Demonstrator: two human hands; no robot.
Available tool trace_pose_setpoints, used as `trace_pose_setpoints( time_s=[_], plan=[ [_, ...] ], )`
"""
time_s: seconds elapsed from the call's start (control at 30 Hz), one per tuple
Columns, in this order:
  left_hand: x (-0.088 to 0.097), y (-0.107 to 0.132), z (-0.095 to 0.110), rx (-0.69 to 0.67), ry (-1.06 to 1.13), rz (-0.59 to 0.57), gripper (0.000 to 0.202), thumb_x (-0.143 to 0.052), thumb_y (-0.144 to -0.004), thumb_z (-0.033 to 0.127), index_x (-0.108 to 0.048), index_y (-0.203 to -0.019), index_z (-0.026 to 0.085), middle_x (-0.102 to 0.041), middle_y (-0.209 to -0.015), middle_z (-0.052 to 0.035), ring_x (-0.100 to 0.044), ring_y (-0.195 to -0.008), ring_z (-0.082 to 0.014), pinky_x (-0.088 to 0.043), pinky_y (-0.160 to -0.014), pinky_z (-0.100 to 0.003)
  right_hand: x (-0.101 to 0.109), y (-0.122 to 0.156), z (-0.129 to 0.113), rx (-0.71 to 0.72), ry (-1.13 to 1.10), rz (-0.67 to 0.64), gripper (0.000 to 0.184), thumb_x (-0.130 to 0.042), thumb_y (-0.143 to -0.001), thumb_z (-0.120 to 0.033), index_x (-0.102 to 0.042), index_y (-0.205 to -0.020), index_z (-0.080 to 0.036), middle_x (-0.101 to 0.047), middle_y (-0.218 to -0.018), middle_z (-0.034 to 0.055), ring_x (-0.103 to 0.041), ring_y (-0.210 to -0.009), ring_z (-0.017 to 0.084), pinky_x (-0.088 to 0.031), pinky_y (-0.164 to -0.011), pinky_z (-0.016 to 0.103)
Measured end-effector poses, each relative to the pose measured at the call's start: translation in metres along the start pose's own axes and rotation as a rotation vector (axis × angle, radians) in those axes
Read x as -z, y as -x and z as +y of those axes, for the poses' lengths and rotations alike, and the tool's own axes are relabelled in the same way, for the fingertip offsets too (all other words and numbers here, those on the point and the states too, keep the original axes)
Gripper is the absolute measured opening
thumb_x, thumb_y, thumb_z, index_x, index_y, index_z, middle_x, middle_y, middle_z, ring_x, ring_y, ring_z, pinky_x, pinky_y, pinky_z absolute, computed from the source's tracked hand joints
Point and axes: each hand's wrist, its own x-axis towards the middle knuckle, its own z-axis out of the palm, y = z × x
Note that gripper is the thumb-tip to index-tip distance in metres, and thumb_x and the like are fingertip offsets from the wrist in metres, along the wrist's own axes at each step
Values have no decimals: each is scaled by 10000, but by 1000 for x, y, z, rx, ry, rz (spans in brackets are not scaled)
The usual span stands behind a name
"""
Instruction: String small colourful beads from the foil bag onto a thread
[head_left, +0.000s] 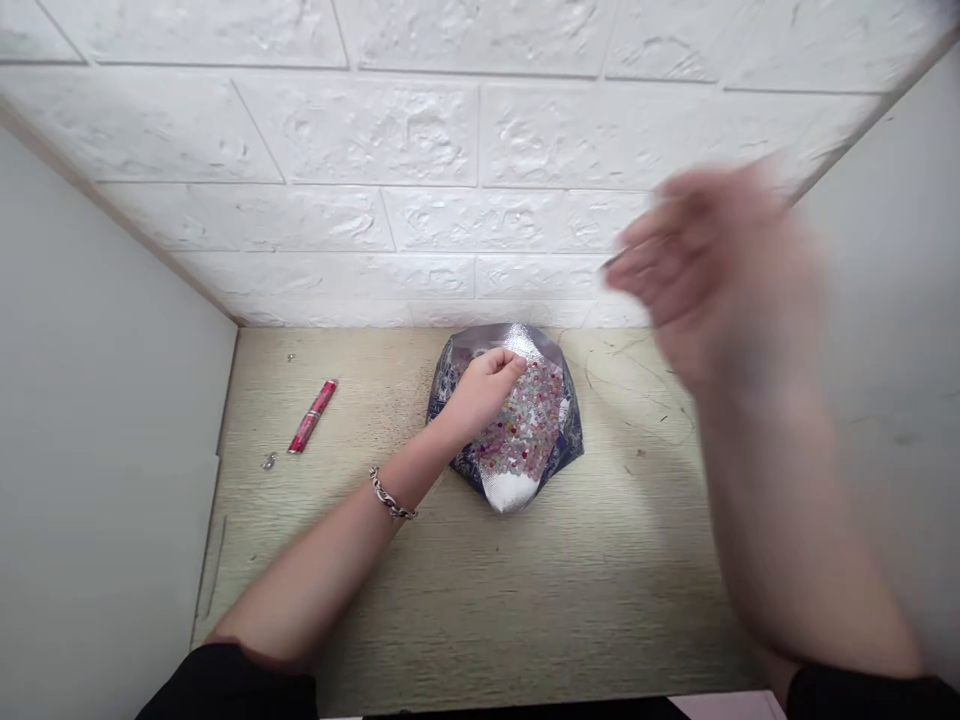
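Observation:
An open foil bag [559,440] lies on the wooden desk [525,600], full of small pink, red and clear beads [532,425]. My left hand [484,385] reaches into the bag with its fingers curled down among the beads; a chain bracelet [390,497] circles that wrist. My right hand [705,270] is raised high above the desk at the right, close to the camera and smeared by motion. Its fingers look stretched toward the left, with a thin dark sliver at the fingertips that I cannot make out.
A red tube [313,416] lies on the desk at the left, with small metal bits [268,461] near it. White panels close in both sides, and a white brick-pattern wall [420,200] stands behind. Thin scratch marks show right of the bag.

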Motion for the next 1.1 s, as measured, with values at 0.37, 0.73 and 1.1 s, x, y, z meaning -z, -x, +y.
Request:
trace_pose_setpoints(
  time_s=[0.37,0.73,1.1],
  plan=[
    [-13,4,-5,127,272,74,156,-446,-767,302,-407,-687,174,-300,-518,65,-264,-435,-45,-224,-421,-184,-69,-2,69,-25,175,-332,199,-363,-774,-243,-531,-714,-155,-553,-624,1,-495,-589,102,-356,-560,206],
    [-19,6,-12,184,337,19,170,-451,-780,312,-385,-694,181,-237,-441,101,-174,-340,-18,-140,-351,-161,-41,11,63,23,709,-736,265,-502,-669,-119,-573,-918,-173,-585,-898,67,-527,-826,167,-362,-671,225],
    [-21,4,-18,214,477,49,169,-457,-787,299,-365,-699,187,-241,-439,104,-171,-303,-6,-84,-330,-157,-39,5,79,-94,825,-887,285,-518,-657,-103,-579,-931,-152,-599,-921,88,-554,-850,198,-394,-678,246]
  ],
)
